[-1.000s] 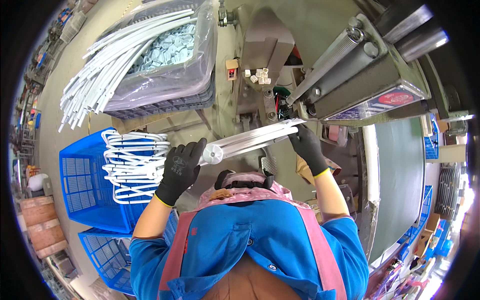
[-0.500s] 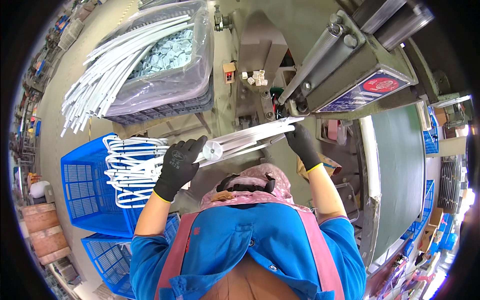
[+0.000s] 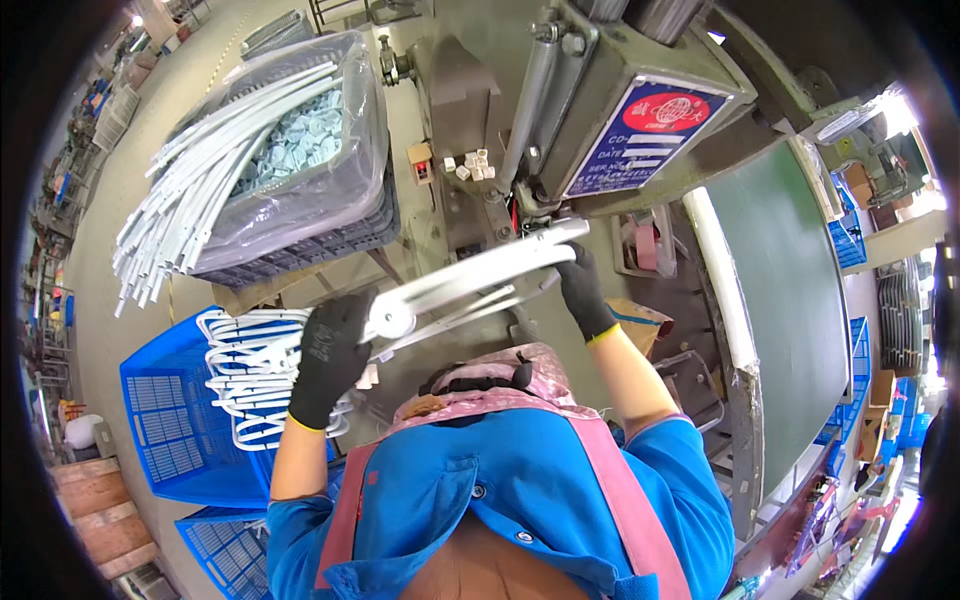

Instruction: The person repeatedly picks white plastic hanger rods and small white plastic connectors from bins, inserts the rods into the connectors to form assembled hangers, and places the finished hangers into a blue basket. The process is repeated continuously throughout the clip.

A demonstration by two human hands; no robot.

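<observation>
Both my hands wear black gloves with yellow cuffs. Between them, in front of my body, they hold a white tubular frame [image 3: 470, 283] made of several long bars, blurred by motion. My left hand [image 3: 335, 350] is closed round its left end, next to a round white disc [image 3: 392, 318] fixed there. At the higher right end, my right hand [image 3: 583, 292] grips the bars, its fingertips partly hidden. Just beyond that end stands a heavy press machine [image 3: 640, 120] with a blue and red plate.
At the far left, a plastic-lined crate [image 3: 290, 215] holds long white tubes [image 3: 190, 190] and grey-white small parts [image 3: 300, 140]. A blue basket [image 3: 165, 420] of bent white tubes [image 3: 255, 375] stands by my left arm. Small white blocks [image 3: 475, 165] lie near the press. Rightward is a green-topped conveyor [image 3: 775, 300].
The view has shifted, so the press and crate sit further left. Both hands still hold the white frame, whose bars now look more spread and blurred.
</observation>
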